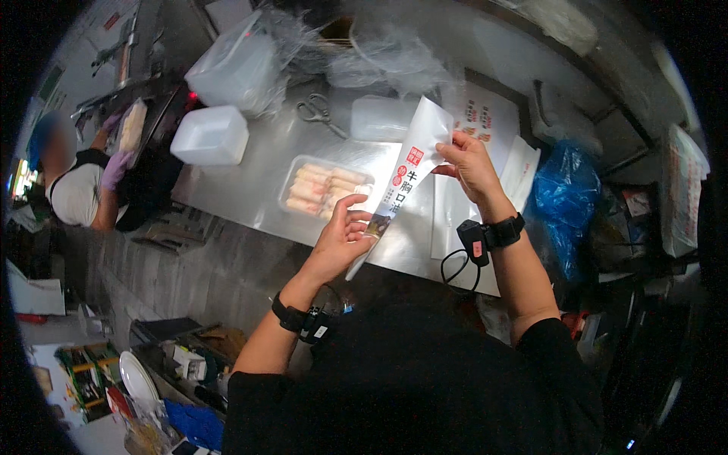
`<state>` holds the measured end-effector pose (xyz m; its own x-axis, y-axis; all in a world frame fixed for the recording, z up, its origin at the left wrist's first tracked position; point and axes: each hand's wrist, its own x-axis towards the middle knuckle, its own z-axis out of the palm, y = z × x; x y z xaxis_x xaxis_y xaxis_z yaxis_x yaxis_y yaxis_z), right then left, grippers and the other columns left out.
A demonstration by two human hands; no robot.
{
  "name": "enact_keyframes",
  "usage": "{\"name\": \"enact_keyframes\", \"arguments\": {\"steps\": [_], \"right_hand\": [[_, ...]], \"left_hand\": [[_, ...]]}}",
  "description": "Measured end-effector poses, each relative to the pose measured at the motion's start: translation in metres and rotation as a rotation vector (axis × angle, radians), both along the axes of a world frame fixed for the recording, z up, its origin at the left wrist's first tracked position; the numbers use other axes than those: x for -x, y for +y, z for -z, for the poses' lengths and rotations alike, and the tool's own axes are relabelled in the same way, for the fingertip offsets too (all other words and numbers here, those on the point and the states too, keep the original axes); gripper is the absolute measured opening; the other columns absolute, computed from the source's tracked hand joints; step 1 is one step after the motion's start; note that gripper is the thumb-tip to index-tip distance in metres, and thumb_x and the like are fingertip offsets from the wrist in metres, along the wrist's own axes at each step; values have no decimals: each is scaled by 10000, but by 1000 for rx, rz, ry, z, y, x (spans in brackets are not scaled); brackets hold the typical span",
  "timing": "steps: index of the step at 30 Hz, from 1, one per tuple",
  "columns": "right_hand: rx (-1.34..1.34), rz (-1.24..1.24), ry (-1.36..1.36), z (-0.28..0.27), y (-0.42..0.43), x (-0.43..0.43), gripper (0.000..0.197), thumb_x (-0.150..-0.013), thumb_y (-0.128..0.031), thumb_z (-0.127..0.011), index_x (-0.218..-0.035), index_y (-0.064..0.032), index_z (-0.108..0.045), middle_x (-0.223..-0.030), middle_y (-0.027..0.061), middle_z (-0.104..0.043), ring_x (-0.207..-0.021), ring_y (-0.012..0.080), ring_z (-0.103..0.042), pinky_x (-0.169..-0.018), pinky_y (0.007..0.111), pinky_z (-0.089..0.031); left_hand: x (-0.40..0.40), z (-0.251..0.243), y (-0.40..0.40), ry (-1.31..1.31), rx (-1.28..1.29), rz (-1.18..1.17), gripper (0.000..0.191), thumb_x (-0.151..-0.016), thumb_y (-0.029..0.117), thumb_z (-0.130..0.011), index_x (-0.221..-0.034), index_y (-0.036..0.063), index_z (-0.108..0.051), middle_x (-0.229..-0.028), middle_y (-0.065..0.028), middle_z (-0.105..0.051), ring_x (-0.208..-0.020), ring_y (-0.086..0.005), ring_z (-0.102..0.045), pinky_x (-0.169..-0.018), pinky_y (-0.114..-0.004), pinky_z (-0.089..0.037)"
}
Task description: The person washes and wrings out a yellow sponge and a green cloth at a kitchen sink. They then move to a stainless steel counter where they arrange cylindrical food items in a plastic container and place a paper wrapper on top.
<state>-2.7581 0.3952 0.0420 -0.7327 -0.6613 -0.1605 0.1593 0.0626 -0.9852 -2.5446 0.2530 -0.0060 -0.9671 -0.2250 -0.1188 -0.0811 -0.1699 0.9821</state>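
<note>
My left hand and my right hand hold a printed white plastic bag between them, left at its lower end, right at its upper right edge. The bag bears writing and a picture. Below it, on the stainless steel table, lies a clear plastic tray of pale rolled food pieces, just beyond my left hand. Further back are black-handled scissors and a translucent plastic container. A stack of flat printed bags lies behind my right hand.
A white plastic tub stands at the table's left end, with a larger plastic-wrapped container behind it. A blue plastic bag hangs or lies right of the table. At far left a person in purple gloves holds a packed food bag.
</note>
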Motion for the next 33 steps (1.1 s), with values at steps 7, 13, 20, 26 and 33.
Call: {"name": "enact_keyframes", "arguments": {"steps": [7,13,20,26,33], "right_hand": [[-64,-52,-38,38,-45,-18,195,-783,-80,-537,-960,3,-525,-862,60,-579,-751,136,-578,-624,270,-514],[-76,-88,-115,71,-72,-14,177,-751,-64,-543,-919,-9,-549,-836,56,-585,-744,153,-574,-634,295,-502],[-87,-170,-141,107,-121,-1,210,-728,-31,-552,-932,11,-527,-872,84,-572,-753,183,-577,-635,310,-500],[-128,-161,28,137,-153,5,290,-672,2,-593,-950,43,-523,-810,109,-594,-675,214,-599,-529,317,-516],[-320,-120,535,148,-168,-4,298,-633,-76,-659,-872,48,-531,-785,151,-592,-685,216,-593,-582,307,-495]], "left_hand": [[-50,23,-17,67,468,-145,279,-741,-33,-499,-1008,46,-480,-1016,-85,-500,-881,-168,-523,-692,-255,-428],[-53,34,-18,-109,568,-292,242,-732,60,-575,-968,30,-532,-1001,-103,-520,-890,-198,-530,-728,-274,-435],[-39,49,-41,-306,727,-390,480,-630,175,-708,-1004,-2,-464,-1001,-158,-483,-965,-302,-473,-826,-344,-382],[-32,62,-57,-344,687,-405,536,-601,206,-734,-1008,2,-451,-1006,-158,-479,-980,-296,-462,-834,-347,-376],[-34,76,-62,-395,647,-418,554,-590,224,-742,-997,-3,-442,-1003,-163,-478,-974,-293,-459,-840,-338,-371]]}}
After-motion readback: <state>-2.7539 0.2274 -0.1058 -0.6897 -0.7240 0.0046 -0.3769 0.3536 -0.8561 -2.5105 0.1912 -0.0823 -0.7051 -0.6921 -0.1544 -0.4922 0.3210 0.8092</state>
